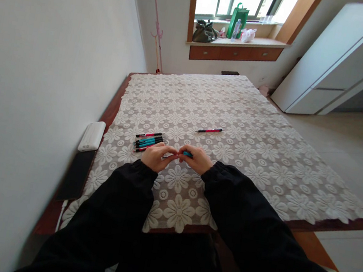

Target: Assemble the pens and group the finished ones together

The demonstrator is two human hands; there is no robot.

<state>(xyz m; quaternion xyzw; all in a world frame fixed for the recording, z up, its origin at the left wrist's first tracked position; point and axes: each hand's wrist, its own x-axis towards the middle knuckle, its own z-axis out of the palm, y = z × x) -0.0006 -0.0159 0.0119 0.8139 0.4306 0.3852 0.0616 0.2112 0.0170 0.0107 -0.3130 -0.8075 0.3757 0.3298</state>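
My right hand is closed around a teal pen part, with only a short piece of it showing between the fingers. My left hand meets it fingertip to fingertip. Its thumb and forefinger are pinched together at the front of the pen part, on something too small to make out. Just beyond the left hand, several teal and black pens lie side by side on the tablecloth. A red and black pen lies at the far side of that group. Another red and black pen lies alone farther up the table.
A lace tablecloth with a flower pattern covers the wooden table. At the left edge, by the wall, are a white power bank and a dark phone with a white cable. Bags stand on the windowsill; a white fridge is at right.
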